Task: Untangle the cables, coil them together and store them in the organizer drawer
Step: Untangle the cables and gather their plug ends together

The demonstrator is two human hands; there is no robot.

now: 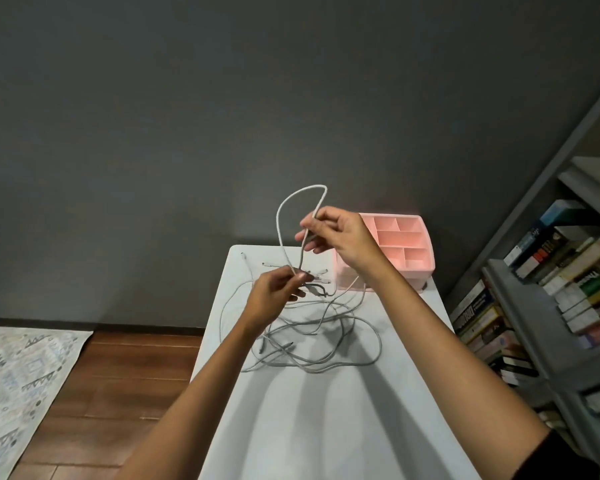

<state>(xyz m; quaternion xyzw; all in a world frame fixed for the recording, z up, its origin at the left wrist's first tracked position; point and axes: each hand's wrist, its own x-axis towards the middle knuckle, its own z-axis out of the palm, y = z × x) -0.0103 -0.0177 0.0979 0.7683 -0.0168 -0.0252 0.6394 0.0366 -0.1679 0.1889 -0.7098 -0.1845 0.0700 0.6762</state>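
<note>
Dark grey wall (187,133) behind white table (326,427). Wooden floor (125,375) and patterned rug (18,375) at left, bookshelf (541,341) packed with books at right. Pink organizer (416,237) at table's far right corner, left part hidden behind right hand (340,237). Grey-white cables (326,327) lie tangled mid-table, connector ends toward far edge. Right hand pinches raised white loop (281,209) between thumb and fingers. Left hand (274,296) pinches strands lower, just above tangle.
</note>
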